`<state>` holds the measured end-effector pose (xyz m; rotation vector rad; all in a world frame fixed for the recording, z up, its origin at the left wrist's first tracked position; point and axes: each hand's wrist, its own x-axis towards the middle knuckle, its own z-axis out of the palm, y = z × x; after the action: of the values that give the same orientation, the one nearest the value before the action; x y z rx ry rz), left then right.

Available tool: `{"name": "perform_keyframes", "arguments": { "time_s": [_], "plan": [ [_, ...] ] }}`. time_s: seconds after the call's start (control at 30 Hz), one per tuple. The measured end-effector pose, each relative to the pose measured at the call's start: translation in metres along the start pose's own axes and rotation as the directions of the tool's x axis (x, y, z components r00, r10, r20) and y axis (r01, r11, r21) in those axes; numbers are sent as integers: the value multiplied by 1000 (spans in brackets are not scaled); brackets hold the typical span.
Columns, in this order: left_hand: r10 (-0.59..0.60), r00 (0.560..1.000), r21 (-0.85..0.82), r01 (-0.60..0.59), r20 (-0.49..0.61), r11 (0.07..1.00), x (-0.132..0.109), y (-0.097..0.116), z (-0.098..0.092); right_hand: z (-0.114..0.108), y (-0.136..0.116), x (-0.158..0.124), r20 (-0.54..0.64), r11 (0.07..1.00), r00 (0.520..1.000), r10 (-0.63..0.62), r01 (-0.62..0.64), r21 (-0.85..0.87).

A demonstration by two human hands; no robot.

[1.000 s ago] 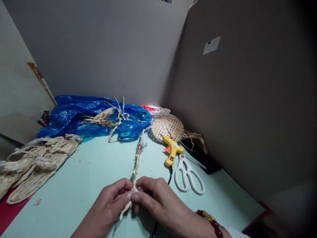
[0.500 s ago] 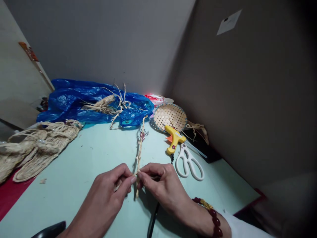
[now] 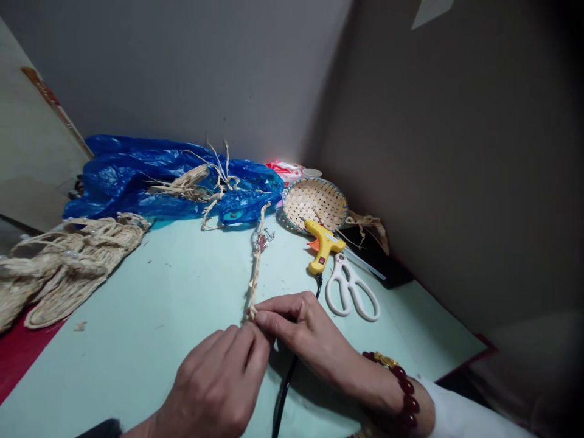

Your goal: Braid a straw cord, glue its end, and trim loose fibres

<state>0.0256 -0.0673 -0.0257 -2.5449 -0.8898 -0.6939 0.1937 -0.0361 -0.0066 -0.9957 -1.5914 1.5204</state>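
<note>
A thin braided straw cord (image 3: 255,267) runs across the pale green table (image 3: 173,304) from near the blue bag towards me. My right hand (image 3: 301,331) pinches its near end between thumb and forefinger; a dark red bead bracelet sits on that wrist. My left hand (image 3: 219,383) is curled closed just below and left of that pinch, knuckles up, its fingertips meeting the cord's end. What lies under the left fingers is hidden.
A yellow glue gun (image 3: 323,244) with a black cable (image 3: 283,395) and white scissors (image 3: 350,291) lie to the right. Behind them stand a small woven basket (image 3: 314,204), a blue plastic bag (image 3: 159,182) with loose straw, and woven straw sandals (image 3: 64,267) at left. Grey walls close in behind and right.
My left hand has turned over and slid down beside the right, covering the cord's loose ends. The right hand keeps its pinch. The camera has tilted a little downward.
</note>
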Motion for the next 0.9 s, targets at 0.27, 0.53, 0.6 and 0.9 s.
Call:
{"name": "perform_keyframes", "arguments": {
  "time_s": [0.27,0.53,0.6,0.9],
  "plan": [
    [-251,967,-335,252,46,908,0,-3,-14,0,6,-1,-61,985,991,117,-108,134],
    [-256,541,-584,801,801,-135,24,-32,-4,-4,3,-3,13,992,998,66,-67,106],
    [-240,508,-554,809,827,-196,23,-34,-1,-5,2,-5,4,999,999,47,-47,-3],
    [-281,452,-485,873,847,-59,23,-33,-10,-1,0,-17,-44,798,997,-71,31,-602]
  ]
}}
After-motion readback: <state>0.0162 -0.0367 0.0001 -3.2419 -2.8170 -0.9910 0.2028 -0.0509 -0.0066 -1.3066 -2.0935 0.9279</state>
